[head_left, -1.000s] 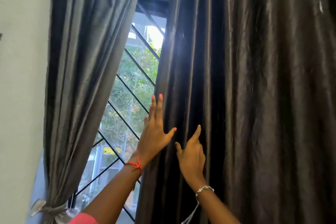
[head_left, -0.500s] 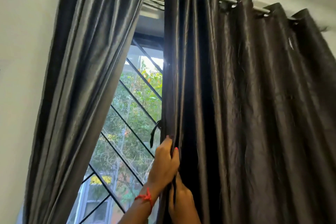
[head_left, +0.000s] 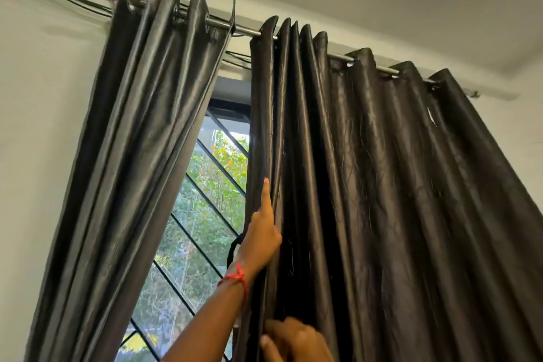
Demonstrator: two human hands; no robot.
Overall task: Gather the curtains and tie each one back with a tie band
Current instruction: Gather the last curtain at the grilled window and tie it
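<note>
Dark satin curtains (head_left: pixel 382 185) hang from a steel rod (head_left: pixel 244 29) against white walls (head_left: pixel 35 126).

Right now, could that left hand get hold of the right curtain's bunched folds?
Probably yes: the left hand already lies against the leading folds of the right curtain, index finger up along one pleat, with nothing between them.

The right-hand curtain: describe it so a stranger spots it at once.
Follow the metal curtain rod above the window. The right-hand curtain is the wide dark panel spread along it, its inner edge pinched by the left hand, unlike the narrower bunched left curtain.
</note>
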